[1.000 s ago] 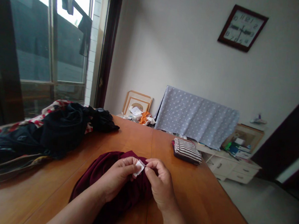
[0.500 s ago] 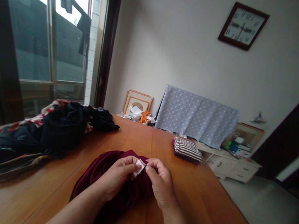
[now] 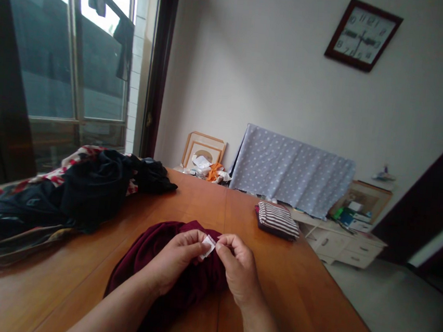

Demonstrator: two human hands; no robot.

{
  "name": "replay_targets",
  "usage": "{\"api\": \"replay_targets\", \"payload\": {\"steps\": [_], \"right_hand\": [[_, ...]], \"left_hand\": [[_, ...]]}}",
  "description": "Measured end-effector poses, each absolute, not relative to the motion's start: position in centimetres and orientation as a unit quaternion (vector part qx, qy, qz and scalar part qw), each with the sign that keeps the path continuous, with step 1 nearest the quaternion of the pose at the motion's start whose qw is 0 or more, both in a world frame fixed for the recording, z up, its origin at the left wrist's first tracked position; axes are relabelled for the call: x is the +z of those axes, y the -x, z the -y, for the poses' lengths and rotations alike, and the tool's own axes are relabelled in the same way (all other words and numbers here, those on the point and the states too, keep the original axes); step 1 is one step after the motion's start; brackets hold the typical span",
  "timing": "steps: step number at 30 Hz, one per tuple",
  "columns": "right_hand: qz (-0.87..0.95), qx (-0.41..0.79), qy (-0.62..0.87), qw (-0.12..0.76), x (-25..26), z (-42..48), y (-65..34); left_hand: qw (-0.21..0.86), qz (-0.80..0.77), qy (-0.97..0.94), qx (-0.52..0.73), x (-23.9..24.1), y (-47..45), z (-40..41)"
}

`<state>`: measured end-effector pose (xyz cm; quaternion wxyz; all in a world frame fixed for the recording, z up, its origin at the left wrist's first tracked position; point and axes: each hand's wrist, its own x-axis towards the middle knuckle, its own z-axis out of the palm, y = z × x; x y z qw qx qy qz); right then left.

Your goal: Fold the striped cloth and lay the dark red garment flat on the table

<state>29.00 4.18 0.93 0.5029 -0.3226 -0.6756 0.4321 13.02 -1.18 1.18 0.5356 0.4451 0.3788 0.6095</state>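
Observation:
A dark maroon garment (image 3: pixel 146 252) lies bunched on the wooden table in front of me. Its small white label (image 3: pixel 208 246) sticks up between my hands. My left hand (image 3: pixel 179 258) pinches the label between thumb and fingers. At the label's right edge, my right hand (image 3: pixel 238 267) is closed in a pinch, thumb against forefinger; what exactly sits between those fingertips is too small to make out. Both forearms rest low over the garment and hide part of it.
Dark and patterned clothes (image 3: pixel 94 190) are heaped on the left of the wooden table (image 3: pixel 291 293). Folded striped clothing (image 3: pixel 279 221) lies at the far right edge. Behind stand a low white cabinet (image 3: pixel 348 251) and something draped in a dotted cloth (image 3: pixel 292 167).
Hardly anything differs. The view has shifted slightly, and my right fingertips stay at the label's edge while my left hand keeps its pinch.

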Motion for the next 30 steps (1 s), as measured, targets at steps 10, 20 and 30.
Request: {"api": "replay_targets", "payload": {"steps": [10, 20, 30], "right_hand": [[0.658, 0.444, 0.345, 0.501, 0.7, -4.19, -28.92], [0.657, 0.44, 0.356, 0.498, 0.59, -4.25, -29.0], [0.649, 0.459, 0.354, 0.493, 0.51, -4.29, -29.0]], "left_hand": [[0.525, -0.393, -0.443, 0.611, 1.09, -12.97, 1.04], [0.519, -0.387, -0.451, 0.614, 0.88, -12.89, 1.01], [0.51, -0.395, -0.456, 0.613, 0.82, -12.84, 0.99]]}}
